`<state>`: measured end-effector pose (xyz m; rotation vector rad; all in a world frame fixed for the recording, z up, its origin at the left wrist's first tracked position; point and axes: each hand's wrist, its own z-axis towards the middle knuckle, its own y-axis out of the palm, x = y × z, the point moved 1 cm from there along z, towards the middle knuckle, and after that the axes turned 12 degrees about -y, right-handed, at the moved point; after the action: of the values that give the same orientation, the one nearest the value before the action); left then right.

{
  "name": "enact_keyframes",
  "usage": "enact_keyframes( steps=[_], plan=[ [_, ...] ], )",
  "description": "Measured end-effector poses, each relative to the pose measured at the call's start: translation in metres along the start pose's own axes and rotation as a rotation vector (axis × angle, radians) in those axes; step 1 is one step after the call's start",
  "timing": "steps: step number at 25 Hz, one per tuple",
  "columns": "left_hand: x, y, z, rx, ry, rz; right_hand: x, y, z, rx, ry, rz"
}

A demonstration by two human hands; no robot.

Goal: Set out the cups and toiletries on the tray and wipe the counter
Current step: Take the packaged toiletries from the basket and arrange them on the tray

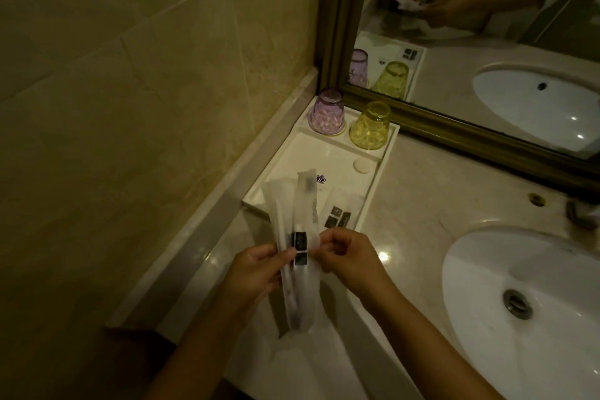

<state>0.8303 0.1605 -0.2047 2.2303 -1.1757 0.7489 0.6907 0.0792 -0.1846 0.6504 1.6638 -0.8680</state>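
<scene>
We noted both hands pinching the sachets point(297, 253) over the near surface point(406, 221): left hand point(251, 273) gripping the bundle, right hand point(344, 256) nipping its right edge. Long axis ran near-to-far, pointing at the tray point(373, 185) just beyond. Wrappers were translucent white with dark labels. Purple cup point(326, 112) and yellow cup point(370, 125) stood inverted at the tray's far end.

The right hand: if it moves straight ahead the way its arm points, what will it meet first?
Probably the flat sachet lying at the near end of the white tray. The right hand sits just short of it, though its height above the counter is unclear.
</scene>
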Motion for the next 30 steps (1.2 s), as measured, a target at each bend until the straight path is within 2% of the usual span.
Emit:
enact_keyframes(
  steps=[5, 8, 12, 18, 23, 25, 27, 29, 30],
  plan=[
    [0.001, 0.000, 0.001, 0.025, 0.029, 0.085, 0.001, 0.012, 0.006, 0.031, 0.110, 0.012],
    [0.000, -0.002, -0.001, 0.013, 0.028, 0.044, 0.001, 0.010, 0.008, 0.025, 0.173, 0.083],
    [0.001, -0.019, -0.002, 0.127, -0.016, -0.007, -0.002, -0.004, 0.017, 0.020, 0.197, 0.161],
    [-0.005, -0.040, -0.006, 0.309, -0.133, 0.077, -0.007, -0.016, 0.115, 0.234, 0.196, 0.119],
    [-0.010, -0.044, -0.013, 0.326, -0.105, -0.014, 0.012, 0.017, 0.174, 0.300, 0.183, 0.065],
    [-0.009, -0.043, -0.015, 0.325, -0.103, -0.066, 0.017, 0.025, 0.181, 0.255, 0.160, -0.114],
    [-0.008, -0.042, -0.016, 0.320, -0.109, -0.085, 0.021, 0.024, 0.177, 0.234, 0.047, -0.463],
    [-0.007, -0.042, -0.016, 0.302, -0.111, -0.103, 0.030, 0.018, 0.168, 0.216, -0.233, -0.866],
    [-0.008, -0.042, -0.016, 0.290, -0.112, -0.115, 0.034, 0.016, 0.165, 0.118, -0.369, -1.023]
  ],
)
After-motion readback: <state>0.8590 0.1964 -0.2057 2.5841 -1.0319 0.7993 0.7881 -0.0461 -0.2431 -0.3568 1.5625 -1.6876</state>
